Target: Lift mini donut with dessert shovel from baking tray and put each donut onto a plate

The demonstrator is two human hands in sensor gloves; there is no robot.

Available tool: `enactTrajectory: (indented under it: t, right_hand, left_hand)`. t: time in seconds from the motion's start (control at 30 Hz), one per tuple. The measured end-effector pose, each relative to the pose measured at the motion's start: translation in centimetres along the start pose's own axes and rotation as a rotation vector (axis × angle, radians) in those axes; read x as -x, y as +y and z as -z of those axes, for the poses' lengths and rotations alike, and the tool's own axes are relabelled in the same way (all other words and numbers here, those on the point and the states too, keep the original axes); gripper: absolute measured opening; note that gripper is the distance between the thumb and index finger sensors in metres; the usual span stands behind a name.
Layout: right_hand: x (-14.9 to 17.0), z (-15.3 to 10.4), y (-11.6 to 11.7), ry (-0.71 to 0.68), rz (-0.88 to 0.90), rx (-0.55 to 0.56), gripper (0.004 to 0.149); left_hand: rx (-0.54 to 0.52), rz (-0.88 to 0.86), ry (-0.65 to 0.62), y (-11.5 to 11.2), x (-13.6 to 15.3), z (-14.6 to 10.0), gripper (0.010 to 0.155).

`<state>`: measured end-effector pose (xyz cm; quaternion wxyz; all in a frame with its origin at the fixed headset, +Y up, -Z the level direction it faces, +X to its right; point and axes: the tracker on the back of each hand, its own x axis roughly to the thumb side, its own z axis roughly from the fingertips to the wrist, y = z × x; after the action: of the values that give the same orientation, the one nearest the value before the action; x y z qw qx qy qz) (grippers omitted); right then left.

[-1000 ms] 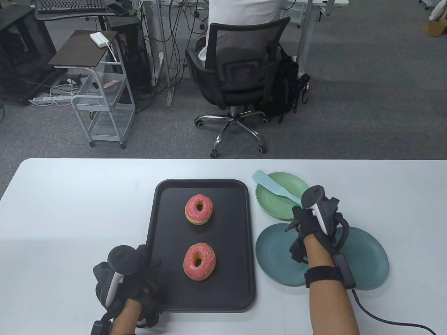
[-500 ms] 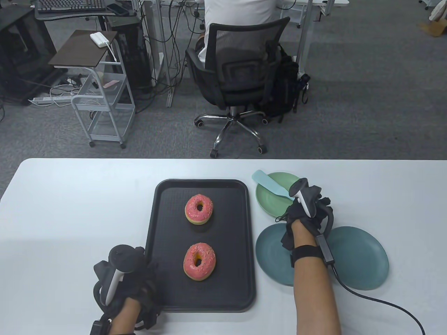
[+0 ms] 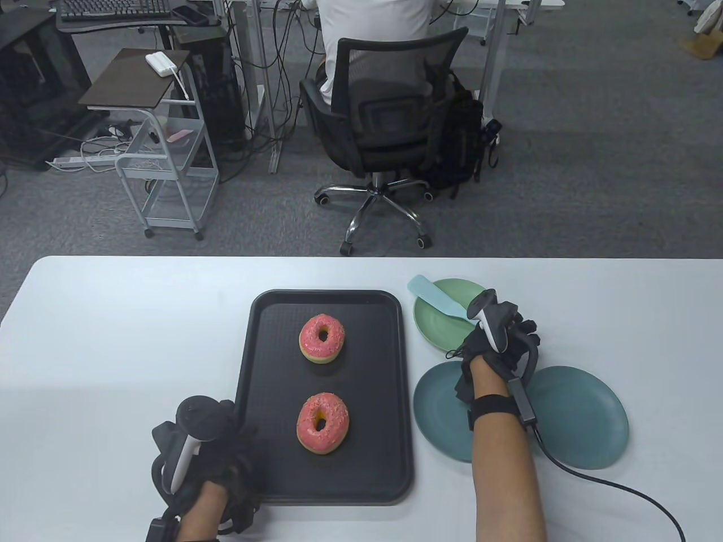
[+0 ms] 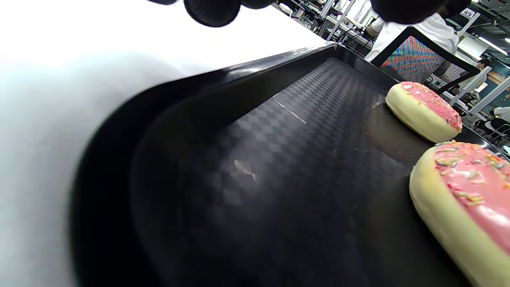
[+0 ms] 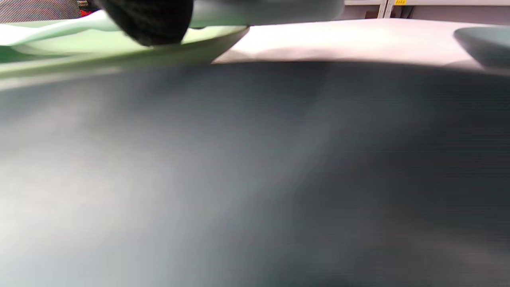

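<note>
Two pink-iced donuts lie on the black baking tray (image 3: 373,395), one at the far end (image 3: 322,337) and one nearer me (image 3: 322,423). The pale blue dessert shovel (image 3: 432,292) lies across the light green plate (image 3: 435,330). My right hand (image 3: 497,333) covers its handle. In the right wrist view a gloved fingertip (image 5: 147,20) curls against the handle (image 5: 259,10), just above the plate's rim (image 5: 119,56). My left hand (image 3: 214,446) rests at the tray's near-left corner, with loose fingertips (image 4: 211,10) above the rim. Both donuts (image 4: 474,199) (image 4: 424,109) show there.
Two dark teal plates (image 3: 440,406) (image 3: 582,418) lie side by side right of the tray, under my right forearm. A cable (image 3: 621,491) trails from that wrist across the table. Beyond the far edge, a person sits in an office chair (image 3: 390,118), next to a small cart (image 3: 164,169).
My right hand has moved forward and left, from above the teal plates onto the shovel's handle, then stayed still. The shovel, the donuts and my left hand have not moved.
</note>
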<state>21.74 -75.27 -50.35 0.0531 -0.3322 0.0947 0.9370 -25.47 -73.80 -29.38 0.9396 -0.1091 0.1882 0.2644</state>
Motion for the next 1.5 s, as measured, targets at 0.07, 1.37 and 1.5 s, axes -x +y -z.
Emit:
enactTrajectory:
  t: [0.07,1.37,1.5]
  right_hand:
    - [0.0,-0.2,0.0,0.007,0.012,0.011,0.062]
    - [-3.8,-11.6,-2.1,-0.552,-0.127,0.069,0.054]
    - [-5.4,-12.5,-1.6,-0.582,-0.130,0.061,0.054]
  left_hand:
    - [0.001,0.000,0.000,0.0,0.0,0.0,0.070]
    - [0.038,0.161,0.134,-1.8,1.5,1.4,0.063]
    - [0.037,0.183,0.142,-2.0,1.5,1.6,0.062]
